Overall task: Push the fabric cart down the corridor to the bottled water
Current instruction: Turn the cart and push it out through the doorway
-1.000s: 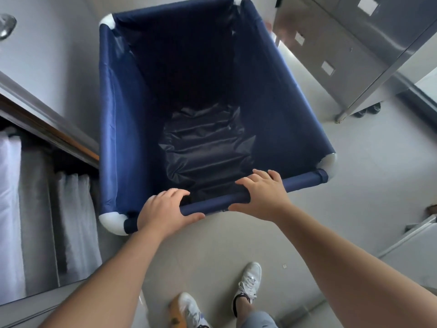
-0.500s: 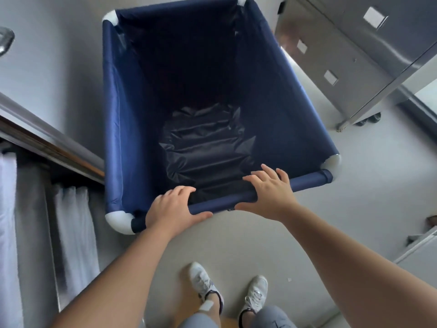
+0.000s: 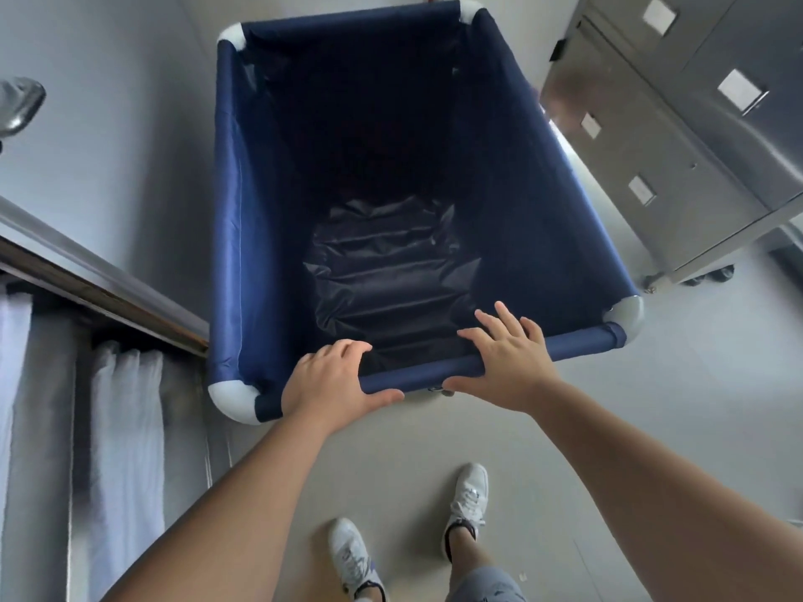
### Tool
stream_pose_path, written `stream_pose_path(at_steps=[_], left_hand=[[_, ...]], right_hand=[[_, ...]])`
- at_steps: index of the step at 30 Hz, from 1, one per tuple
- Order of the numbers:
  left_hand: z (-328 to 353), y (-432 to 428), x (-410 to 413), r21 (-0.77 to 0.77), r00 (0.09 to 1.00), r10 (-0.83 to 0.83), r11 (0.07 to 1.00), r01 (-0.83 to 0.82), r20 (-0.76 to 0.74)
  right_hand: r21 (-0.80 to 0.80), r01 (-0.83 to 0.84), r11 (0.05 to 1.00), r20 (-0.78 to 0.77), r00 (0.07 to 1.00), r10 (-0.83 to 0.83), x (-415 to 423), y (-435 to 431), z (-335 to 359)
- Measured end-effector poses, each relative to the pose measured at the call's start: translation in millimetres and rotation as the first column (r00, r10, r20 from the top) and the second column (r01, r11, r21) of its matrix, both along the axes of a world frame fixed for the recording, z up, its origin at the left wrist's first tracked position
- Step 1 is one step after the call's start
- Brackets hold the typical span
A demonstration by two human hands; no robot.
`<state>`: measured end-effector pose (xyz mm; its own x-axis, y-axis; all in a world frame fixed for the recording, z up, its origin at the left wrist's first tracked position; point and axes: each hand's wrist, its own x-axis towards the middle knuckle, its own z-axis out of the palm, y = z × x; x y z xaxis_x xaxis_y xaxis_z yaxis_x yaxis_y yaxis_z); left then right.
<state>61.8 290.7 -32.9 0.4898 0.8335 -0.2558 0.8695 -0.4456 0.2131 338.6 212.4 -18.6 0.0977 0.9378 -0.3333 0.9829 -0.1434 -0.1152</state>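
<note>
A deep navy fabric cart with white corner joints fills the middle of the view, empty, with creased dark lining at its bottom. My left hand is wrapped around the near top rail, close to the left corner. My right hand rests on the same rail further right, thumb under it and fingers spread loosely over the top. No bottled water is in view.
A grey wall with a metal-edged ledge and white curtains runs close along the cart's left side. A stainless-steel cabinet on castors stands at the right. Grey floor lies around my white shoes.
The cart has rolled forward along the wall and past the steel cabinet. My feet have stepped on behind it. My right hand's fingers have spread and lifted somewhat on the rail.
</note>
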Motion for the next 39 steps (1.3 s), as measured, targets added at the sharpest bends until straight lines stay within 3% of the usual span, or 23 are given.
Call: stream_pose_path(at_steps=[19, 39], left_hand=[[3, 87, 69, 0.065, 0.993, 0.117, 0.991, -0.116, -0.013], [-2, 237, 108, 0.07, 0.995, 0.099, 0.993, -0.1, 0.006]], right_hand=[[-0.013, -0.093, 0.996, -0.004, 0.996, 0.093, 72, 115, -8], [-0.027, -0.123, 0.992, 0.032, 0.992, 0.124, 115, 274, -3]])
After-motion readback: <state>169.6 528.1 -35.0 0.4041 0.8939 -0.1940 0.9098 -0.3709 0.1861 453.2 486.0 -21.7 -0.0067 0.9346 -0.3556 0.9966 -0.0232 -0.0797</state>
